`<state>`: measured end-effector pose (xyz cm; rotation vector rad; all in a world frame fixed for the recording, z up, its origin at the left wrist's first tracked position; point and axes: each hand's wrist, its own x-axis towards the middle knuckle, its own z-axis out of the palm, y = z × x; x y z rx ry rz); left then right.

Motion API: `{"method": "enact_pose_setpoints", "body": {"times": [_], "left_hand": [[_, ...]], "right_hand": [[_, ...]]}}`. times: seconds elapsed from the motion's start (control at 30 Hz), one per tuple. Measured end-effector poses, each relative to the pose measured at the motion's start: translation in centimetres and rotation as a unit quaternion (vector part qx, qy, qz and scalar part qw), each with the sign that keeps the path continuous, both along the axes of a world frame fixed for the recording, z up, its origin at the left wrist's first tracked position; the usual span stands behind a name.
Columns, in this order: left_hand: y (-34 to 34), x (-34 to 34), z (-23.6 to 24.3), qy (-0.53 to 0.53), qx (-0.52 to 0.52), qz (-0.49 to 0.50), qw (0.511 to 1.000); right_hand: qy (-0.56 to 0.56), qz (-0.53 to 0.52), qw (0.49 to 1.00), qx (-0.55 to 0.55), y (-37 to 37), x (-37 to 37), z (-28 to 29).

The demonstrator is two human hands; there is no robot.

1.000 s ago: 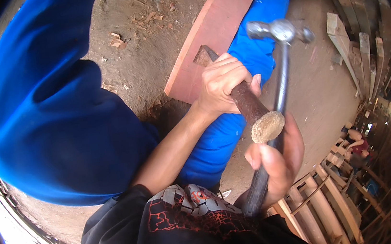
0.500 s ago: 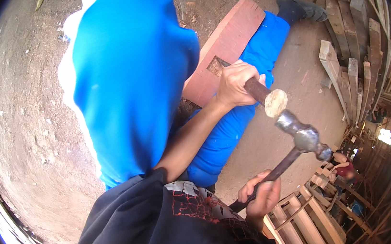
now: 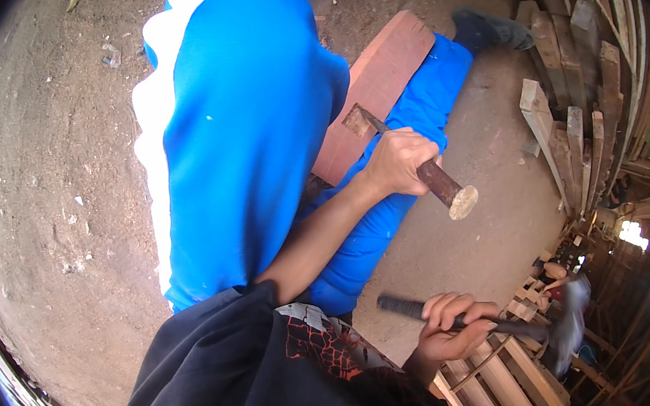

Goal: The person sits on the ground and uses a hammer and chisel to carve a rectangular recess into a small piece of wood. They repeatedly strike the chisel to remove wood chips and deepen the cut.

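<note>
My left hand (image 3: 402, 160) is wrapped round the wooden handle of a chisel (image 3: 441, 182), whose pale, battered butt end points down and right. The chisel's blade slants into a squared recess (image 3: 356, 122) cut in a thick reddish wood block (image 3: 393, 63). That block lies across my blue-trousered leg (image 3: 441, 93), partly hidden by my other raised knee. Lower right, my right hand (image 3: 458, 328) grips a ball-peen hammer (image 3: 525, 329) by its dark handle. The hammer head is swung out to the right, blurred and apart from the chisel.
Stacked planks and offcuts (image 3: 572, 119) line the right side. Pale slatted timber (image 3: 506, 387) lies below my right hand. Another person (image 3: 551, 269) is partly visible in the background at right. Bare dirt floor (image 3: 67, 192) with small scraps spreads to the left.
The hammer has swung away from the chisel's butt, down and to the right, with my right hand. The chisel handle has tipped slightly lower, and more of its blade shows at the recess.
</note>
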<state>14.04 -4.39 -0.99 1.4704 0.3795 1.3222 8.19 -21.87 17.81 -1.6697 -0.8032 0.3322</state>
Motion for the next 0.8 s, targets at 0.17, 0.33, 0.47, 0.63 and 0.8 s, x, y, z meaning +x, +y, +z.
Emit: {"method": "enact_pose_setpoints", "body": {"times": [0.17, 0.33, 0.47, 0.63, 0.8], "left_hand": [[0.0, 0.3, 0.6, -0.009, 0.019, 0.025, 0.999], [0.6, 0.5, 1.0, -0.010, 0.031, 0.069, 0.997], [0.9, 0.8, 0.7, -0.014, 0.053, 0.079, 0.995], [0.8, 0.8, 0.6, -0.002, 0.062, 0.096, 0.993], [0.8, 0.9, 0.4, 0.006, 0.070, 0.095, 0.993]], "right_hand": [[0.221, -0.121, 0.967, -0.035, -1.8, 0.0, -1.5], [0.165, -0.135, 0.976, -0.044, -2.7, 1.2, -2.3], [0.159, -0.103, 0.981, -0.038, -2.4, 2.2, -2.1], [0.120, -0.045, 0.989, -0.068, -2.8, 2.1, -2.2], [0.120, -0.038, 0.986, -0.110, -2.9, 1.7, -2.5]]}}
